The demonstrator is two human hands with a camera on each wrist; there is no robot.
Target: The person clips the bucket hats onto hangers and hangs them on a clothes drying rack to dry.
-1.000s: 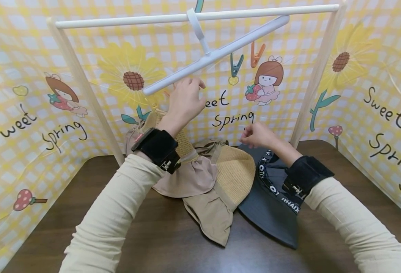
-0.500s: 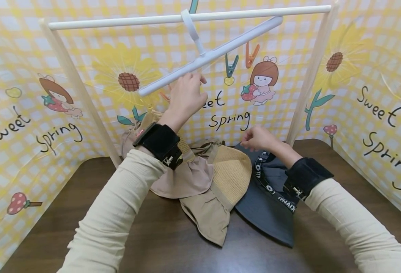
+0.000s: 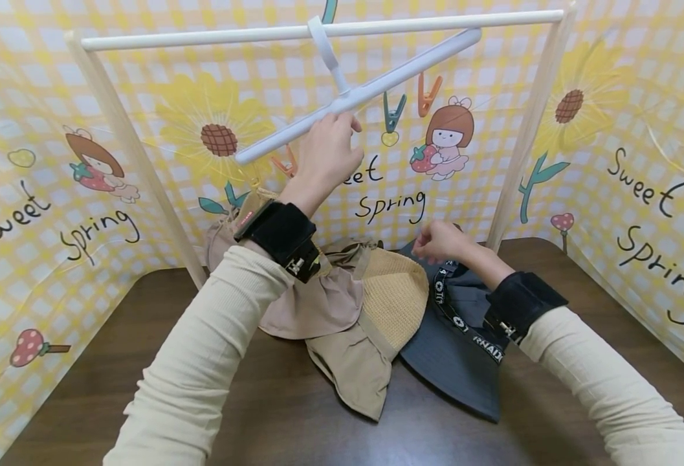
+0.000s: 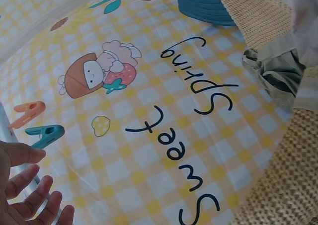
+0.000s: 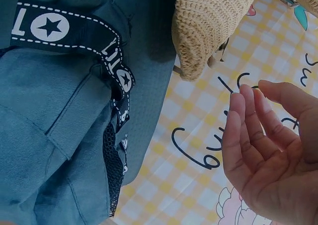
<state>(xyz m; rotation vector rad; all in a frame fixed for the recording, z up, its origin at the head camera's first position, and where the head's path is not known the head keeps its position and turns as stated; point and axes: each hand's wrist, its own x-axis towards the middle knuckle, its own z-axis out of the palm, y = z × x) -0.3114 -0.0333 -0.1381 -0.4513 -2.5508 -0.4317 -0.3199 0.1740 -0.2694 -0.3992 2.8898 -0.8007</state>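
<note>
A pale blue-white hanger [image 3: 359, 97] hangs tilted from the rack's bar, its left end lower. My left hand [image 3: 330, 145] is at its middle; in the left wrist view the fingers [image 4: 47, 185] are spread beside the bar, gripping nothing visible. Below its low end, a small yellow clip [image 3: 255, 183] meets the top of a straw hat [image 3: 262, 199], partly hidden by my left arm. My right hand [image 3: 439, 239], loosely curled with nothing held, hovers above a dark blue-grey hat [image 3: 458, 375]. Between them lies a straw hat with khaki cloth [image 3: 397, 291].
A green clip [image 3: 395, 113] and an orange clip [image 3: 429, 96] hang from the hanger's right half. Another orange clip [image 3: 285, 162] shows left of my left hand. The wooden rack [image 3: 525, 129] stands on a brown table [image 3: 260, 414] before a printed cloth [image 3: 213, 103].
My left hand has moved right and slightly up along the hanger, uncovering more of the left orange clip. The head view has shifted slightly. My right hand has barely moved.
</note>
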